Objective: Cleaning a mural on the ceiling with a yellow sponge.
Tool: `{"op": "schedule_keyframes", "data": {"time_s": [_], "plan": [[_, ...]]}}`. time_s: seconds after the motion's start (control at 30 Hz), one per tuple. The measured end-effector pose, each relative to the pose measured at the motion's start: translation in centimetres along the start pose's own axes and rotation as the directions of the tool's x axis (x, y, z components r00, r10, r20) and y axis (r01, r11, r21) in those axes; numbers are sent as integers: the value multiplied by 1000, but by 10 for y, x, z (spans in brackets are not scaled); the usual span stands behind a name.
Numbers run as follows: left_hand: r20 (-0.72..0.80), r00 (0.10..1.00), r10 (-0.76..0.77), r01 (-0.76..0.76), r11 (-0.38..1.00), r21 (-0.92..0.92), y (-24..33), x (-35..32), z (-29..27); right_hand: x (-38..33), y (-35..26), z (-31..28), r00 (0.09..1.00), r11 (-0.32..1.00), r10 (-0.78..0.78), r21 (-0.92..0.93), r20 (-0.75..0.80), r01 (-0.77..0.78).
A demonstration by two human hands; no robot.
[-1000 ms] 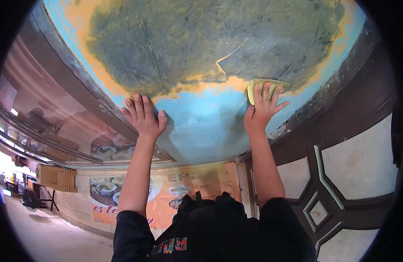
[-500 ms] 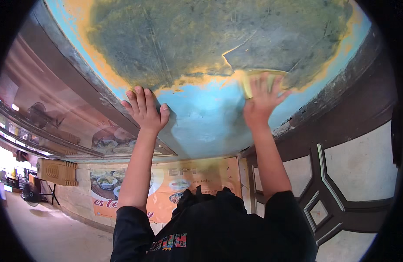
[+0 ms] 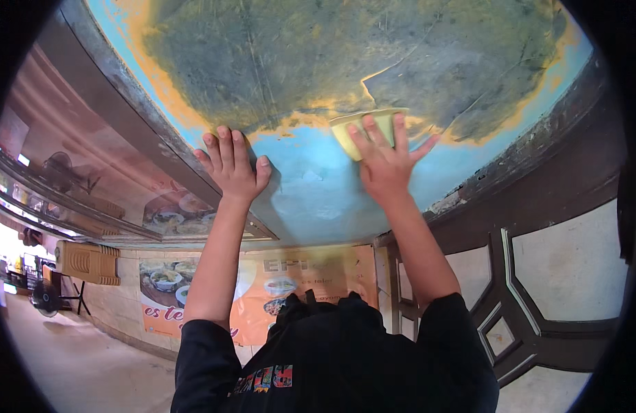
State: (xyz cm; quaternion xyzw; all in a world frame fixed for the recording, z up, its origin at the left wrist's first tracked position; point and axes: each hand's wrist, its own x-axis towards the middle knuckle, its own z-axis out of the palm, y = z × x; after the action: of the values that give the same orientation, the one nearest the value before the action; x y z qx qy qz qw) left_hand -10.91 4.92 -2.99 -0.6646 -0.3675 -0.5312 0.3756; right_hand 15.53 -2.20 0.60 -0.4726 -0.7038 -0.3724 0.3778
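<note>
Yellow sponge point(image 3: 365, 127): a pale yellow pad, flat against the painted surface, lying under the fingers of my right hand where the orange band meets the dark patch.
Head view, right hand point(image 3: 387, 165): fingers spread wide and laid flat over the sponge, thumb angled out to the right, palm on the blue paint just below the pad. It presses rather than pinches; nothing is clasped.
Head view, left hand point(image 3: 234, 168): open, fingers close together and pointing up, palm flat on the blue paint at the edge of the orange band. It holds nothing and sits well apart from the sponge.
Painted surface point(image 3: 311, 199): a curved panel, smooth blue near my hands, then an irregular orange band, then a large mottled grey-green patch with cracks running through it.
Rim point(image 3: 118, 124): a grey metal edge borders the panel on the left, with glossy brown panelling beside it.
Sleeves point(image 3: 331, 358): black, short, both forearms bare and reaching up from the lower edge.
Poster point(image 3: 263, 289): orange, with pictures of food bowls, on the wall between my arms.
Dark frame point(image 3: 517, 289): brown moulding around pale panels, on the right.
Fan point(image 3: 46, 299): small, on a stand, far left.
</note>
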Motion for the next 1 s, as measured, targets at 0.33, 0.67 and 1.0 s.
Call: {"op": "schedule_keyframes", "data": {"time_s": [0.33,0.67,1.0], "plan": [[38,999,28,-29,1000,11,11,6,-5,-11,25,-26,947,947,320,-48,27,-319],[28,1000,13,-13,1000,18,28,7,-3,-51,72,-40,808,821,570,67,-149,-567],[40,999,18,-19,1000,8,47,9,-7,-78,108,-63,901,899,432,-63,-31,-434]]}}
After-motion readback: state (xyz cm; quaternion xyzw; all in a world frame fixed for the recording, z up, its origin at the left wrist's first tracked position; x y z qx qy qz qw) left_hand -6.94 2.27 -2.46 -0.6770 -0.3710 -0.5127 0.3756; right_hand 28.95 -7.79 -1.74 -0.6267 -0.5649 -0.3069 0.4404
